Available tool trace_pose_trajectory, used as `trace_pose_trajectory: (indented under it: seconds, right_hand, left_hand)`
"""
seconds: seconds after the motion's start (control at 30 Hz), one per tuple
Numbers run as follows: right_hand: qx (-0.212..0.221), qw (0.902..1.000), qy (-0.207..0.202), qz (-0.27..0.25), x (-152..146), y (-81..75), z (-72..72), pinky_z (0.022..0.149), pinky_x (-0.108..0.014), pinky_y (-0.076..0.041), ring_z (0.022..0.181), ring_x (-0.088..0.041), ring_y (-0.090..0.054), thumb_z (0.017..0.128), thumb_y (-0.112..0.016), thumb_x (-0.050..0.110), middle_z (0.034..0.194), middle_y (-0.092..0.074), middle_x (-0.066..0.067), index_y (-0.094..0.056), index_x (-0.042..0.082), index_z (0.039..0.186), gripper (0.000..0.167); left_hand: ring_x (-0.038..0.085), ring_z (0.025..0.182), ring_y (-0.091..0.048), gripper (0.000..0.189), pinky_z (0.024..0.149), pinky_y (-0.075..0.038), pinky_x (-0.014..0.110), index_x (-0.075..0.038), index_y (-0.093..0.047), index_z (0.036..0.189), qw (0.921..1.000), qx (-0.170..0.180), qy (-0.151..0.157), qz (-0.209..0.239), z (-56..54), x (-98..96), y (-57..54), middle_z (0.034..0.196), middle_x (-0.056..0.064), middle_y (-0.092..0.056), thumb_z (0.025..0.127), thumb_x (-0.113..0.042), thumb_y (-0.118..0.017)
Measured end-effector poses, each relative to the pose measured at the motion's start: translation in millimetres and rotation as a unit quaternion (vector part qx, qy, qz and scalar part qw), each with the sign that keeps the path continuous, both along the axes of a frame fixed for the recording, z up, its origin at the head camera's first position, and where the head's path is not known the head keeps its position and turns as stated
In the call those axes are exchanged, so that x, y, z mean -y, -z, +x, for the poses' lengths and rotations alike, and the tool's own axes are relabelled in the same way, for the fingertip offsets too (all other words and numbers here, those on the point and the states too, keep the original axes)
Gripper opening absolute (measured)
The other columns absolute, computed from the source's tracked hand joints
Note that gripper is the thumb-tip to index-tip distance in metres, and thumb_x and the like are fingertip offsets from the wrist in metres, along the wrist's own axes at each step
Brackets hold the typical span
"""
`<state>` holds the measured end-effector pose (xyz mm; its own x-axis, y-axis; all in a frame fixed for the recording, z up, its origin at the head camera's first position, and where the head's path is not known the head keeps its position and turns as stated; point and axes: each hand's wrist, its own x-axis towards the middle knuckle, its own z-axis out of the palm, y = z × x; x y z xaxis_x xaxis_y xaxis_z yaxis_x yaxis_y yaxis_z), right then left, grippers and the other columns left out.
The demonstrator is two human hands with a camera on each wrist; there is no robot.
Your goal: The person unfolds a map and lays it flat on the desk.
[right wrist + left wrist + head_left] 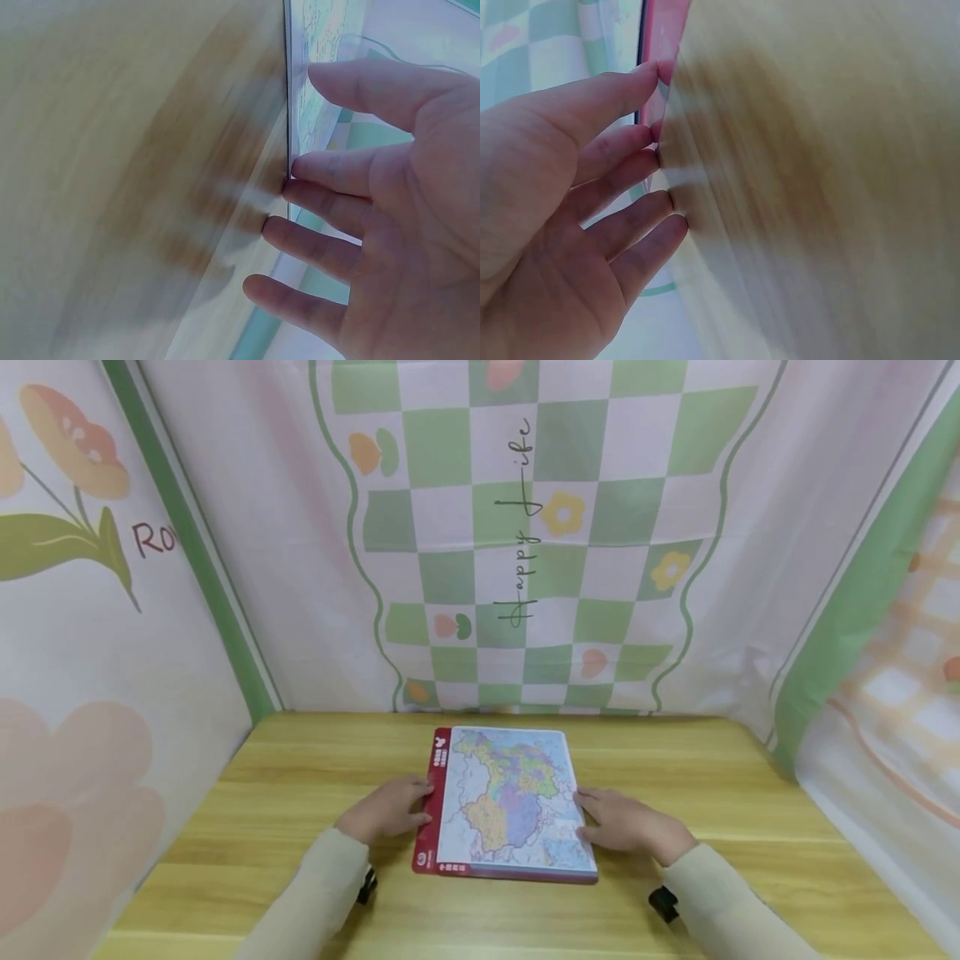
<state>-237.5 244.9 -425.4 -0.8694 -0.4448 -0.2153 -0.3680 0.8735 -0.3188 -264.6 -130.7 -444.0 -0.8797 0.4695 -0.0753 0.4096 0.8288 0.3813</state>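
Observation:
A flat rectangular map [517, 802] with a red border on its left side lies on the table. Its printed land shapes are coloured, and its lettering runs sideways. My left hand [390, 810] touches the red left edge with fairly straight fingers; in the left wrist view the thumb and fingertips [649, 135] meet that edge. At the opposite side my right hand [626, 820] lies against the map's right edge. The right wrist view shows the fingers [330, 166] spread, some tips at the edge and the tabletop. Neither hand curls round the map.
The wooden table [300, 760] has a light, striped grain. Behind it hangs a green-and-white checked curtain [525, 568] with lettering. Printed cloth walls stand close on the left [90, 652] and right [900, 652]. A dark wrist strap [663, 903] shows below the right sleeve.

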Motion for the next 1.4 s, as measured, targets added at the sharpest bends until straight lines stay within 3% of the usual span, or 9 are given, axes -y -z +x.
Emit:
trace_pose_trajectory:
  seconds: [0.27,0.37,0.5,0.6,0.7,0.8,0.97,1.27,1.4]
  right_hand:
    - [0.002,0.9996,0.006,-0.027,-1.1,-0.3,1.6,0.112,-0.065,-0.027,0.137,-0.054,-0.032,0.098,-0.064,0.027,0.15,-0.038,-0.032,-0.042,-0.011,0.145,0.064]
    - [-0.002,0.9988,0.003,-0.049,-3.0,0.5,1.4,0.111,-0.065,-0.028,0.137,-0.054,-0.033,0.098,-0.065,0.026,0.148,-0.039,-0.033,-0.042,-0.013,0.144,0.064]
    - [-0.002,0.9951,0.002,-0.099,-6.3,3.5,-0.5,0.11,-0.064,-0.031,0.134,-0.053,-0.037,0.099,-0.063,0.022,0.145,-0.042,-0.036,-0.04,-0.017,0.142,0.062]
    - [-0.001,0.9903,0.003,-0.139,-8.8,4.9,-2.5,0.108,-0.064,-0.034,0.132,-0.053,-0.041,0.1,-0.061,0.02,0.141,-0.045,-0.037,-0.042,-0.018,0.14,0.058]
    - [0.003,0.9853,0.016,-0.17,-11.1,4.7,-4.6,0.105,-0.062,-0.039,0.129,-0.049,-0.046,0.102,-0.059,0.021,0.139,-0.05,-0.033,-0.047,-0.013,0.14,0.052]
    - [0.018,0.9798,0.038,-0.195,-13.0,4.2,-5.9,0.102,-0.059,-0.044,0.125,-0.046,-0.052,0.103,-0.057,0.024,0.139,-0.053,-0.029,-0.049,-0.008,0.141,0.05]
    - [0.035,0.9734,0.069,-0.216,-14.5,3.2,-5.5,0.1,-0.057,-0.047,0.123,-0.044,-0.054,0.104,-0.055,0.026,0.135,-0.055,-0.028,-0.046,-0.011,0.142,0.054]
    - [0.061,0.9653,0.092,-0.236,-14.4,3.7,-6.9,0.102,-0.055,-0.046,0.125,-0.043,-0.053,0.105,-0.054,0.028,0.135,-0.056,-0.029,-0.044,-0.012,0.142,0.056]
    - [0.067,0.9636,0.094,-0.241,-14.3,4.9,-7.6,0.104,-0.056,-0.044,0.128,-0.044,-0.051,0.105,-0.053,0.028,0.137,-0.054,-0.03,-0.044,-0.012,0.143,0.056]
  left_hand:
    - [0.038,0.135,-0.045,0.051,0.11,-0.038,0.055,0.003,-0.055,0.139,0.9955,0.023,0.018,0.09,-1.7,8.1,1.8,0.144,0.017,-0.053,0.094,-0.017,-0.071]
    - [0.04,0.136,-0.043,0.05,0.11,-0.035,0.06,0.002,-0.056,0.139,0.9899,0.046,0.006,0.134,-1.8,9.9,1.2,0.143,0.017,-0.054,0.095,-0.014,-0.07]
    - [0.04,0.133,-0.047,0.047,0.107,-0.038,0.061,-0.003,-0.058,0.139,0.9795,0.076,-0.038,0.183,-2.8,11.4,1.4,0.142,0.016,-0.055,0.095,-0.016,-0.069]
    - [0.035,0.125,-0.054,0.046,0.104,-0.044,0.058,-0.006,-0.06,0.138,0.9665,0.1,-0.084,0.221,-4.5,13.1,1.9,0.139,0.013,-0.058,0.095,-0.02,-0.07]
    - [0.029,0.116,-0.058,0.046,0.099,-0.048,0.054,-0.007,-0.062,0.136,0.9527,0.125,-0.109,0.255,-6.5,15.5,2.1,0.133,0.012,-0.061,0.094,-0.024,-0.071]
    - [0.027,0.114,-0.059,0.05,0.096,-0.051,0.05,-0.004,-0.06,0.137,0.9388,0.156,-0.112,0.286,-8.6,18.3,3.3,0.132,0.012,-0.061,0.093,-0.026,-0.072]
    - [0.03,0.117,-0.06,0.053,0.094,-0.054,0.045,-0.001,-0.056,0.139,0.9176,0.197,-0.12,0.324,-11.8,21.9,7.1,0.136,0.017,-0.058,0.095,-0.025,-0.07]
    - [0.032,0.115,-0.063,0.048,0.097,-0.053,0.043,0.009,-0.054,0.136,0.8797,0.24,-0.132,0.389,-15.0,22.6,9.2,0.133,0.02,-0.06,0.097,-0.017,-0.066]
    - [0.034,0.114,-0.063,0.047,0.097,-0.053,0.042,0.011,-0.053,0.135,0.8693,0.248,-0.137,0.405,-15.0,21.8,10.3,0.129,0.021,-0.062,0.097,-0.014,-0.066]
